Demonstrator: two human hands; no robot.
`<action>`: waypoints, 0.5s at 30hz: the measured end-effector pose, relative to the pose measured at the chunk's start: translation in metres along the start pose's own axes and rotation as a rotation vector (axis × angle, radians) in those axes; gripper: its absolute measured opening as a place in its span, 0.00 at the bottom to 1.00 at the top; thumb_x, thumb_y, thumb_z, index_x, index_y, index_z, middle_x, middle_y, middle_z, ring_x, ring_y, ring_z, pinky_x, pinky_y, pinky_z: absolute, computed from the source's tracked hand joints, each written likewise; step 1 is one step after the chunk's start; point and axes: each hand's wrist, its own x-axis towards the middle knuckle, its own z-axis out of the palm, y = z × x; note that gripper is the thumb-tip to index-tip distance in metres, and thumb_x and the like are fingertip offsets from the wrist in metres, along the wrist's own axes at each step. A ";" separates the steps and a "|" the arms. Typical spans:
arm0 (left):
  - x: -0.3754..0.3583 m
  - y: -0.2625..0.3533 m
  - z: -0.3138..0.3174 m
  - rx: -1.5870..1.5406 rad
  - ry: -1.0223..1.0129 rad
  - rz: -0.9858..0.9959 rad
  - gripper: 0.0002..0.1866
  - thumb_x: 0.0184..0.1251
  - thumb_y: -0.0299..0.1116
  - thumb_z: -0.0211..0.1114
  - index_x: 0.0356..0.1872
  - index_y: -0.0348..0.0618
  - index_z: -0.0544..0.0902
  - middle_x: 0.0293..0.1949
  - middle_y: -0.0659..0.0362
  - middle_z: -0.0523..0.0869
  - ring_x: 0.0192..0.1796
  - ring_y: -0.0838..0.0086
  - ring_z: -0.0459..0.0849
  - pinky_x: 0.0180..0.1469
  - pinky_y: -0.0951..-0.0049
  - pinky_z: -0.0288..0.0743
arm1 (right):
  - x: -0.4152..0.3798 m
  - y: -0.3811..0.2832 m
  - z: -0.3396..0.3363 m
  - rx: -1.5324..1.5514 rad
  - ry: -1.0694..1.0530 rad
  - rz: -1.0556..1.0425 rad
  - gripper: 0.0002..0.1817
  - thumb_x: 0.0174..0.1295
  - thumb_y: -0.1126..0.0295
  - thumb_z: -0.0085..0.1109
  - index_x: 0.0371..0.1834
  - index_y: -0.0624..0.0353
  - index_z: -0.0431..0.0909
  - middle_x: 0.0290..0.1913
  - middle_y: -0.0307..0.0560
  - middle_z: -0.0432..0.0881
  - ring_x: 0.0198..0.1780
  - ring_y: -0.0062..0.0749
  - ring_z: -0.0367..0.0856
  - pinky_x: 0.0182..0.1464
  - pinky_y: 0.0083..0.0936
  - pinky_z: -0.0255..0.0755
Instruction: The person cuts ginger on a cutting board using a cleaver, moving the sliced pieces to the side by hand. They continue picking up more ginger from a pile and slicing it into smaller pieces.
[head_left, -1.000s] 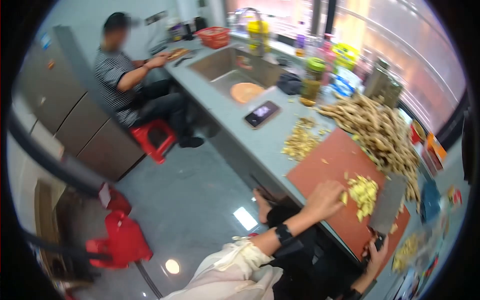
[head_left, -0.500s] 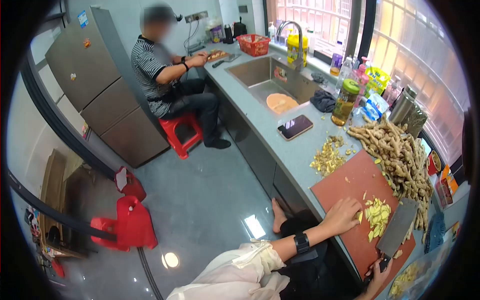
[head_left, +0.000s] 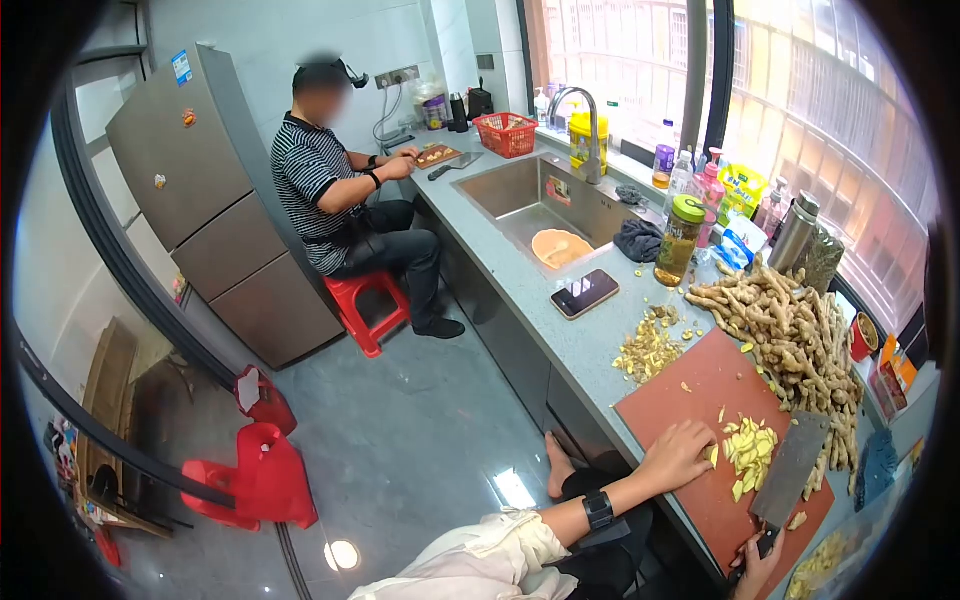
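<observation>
On the reddish-brown cutting board, my left hand has its fingers curled down over a piece of ginger, most of which they hide. Just to the right of those fingertips lies a pile of pale yellow ginger slices. My right hand is closed around the black handle of a cleaver. Its broad grey blade lies over the right part of the board, beside the slices. Past the board's far right edge is a large heap of unpeeled ginger.
Ginger scraps and a phone lie beyond the board. Behind them are a green-lidded jar and the sink. Another person sits on a red stool, hands at a smaller board.
The view has shifted slightly, moving the whole scene a little in the picture. Both my hands keep nearly the same places on the board, and the slices look unchanged.
</observation>
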 end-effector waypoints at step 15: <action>-0.001 -0.003 0.003 0.003 0.007 0.019 0.18 0.61 0.36 0.73 0.50 0.45 0.81 0.49 0.55 0.82 0.56 0.56 0.80 0.58 0.57 0.74 | 0.002 0.004 -0.005 -0.049 -0.026 -0.054 0.17 0.73 0.69 0.69 0.62 0.57 0.78 0.35 0.37 0.81 0.28 0.21 0.74 0.30 0.20 0.68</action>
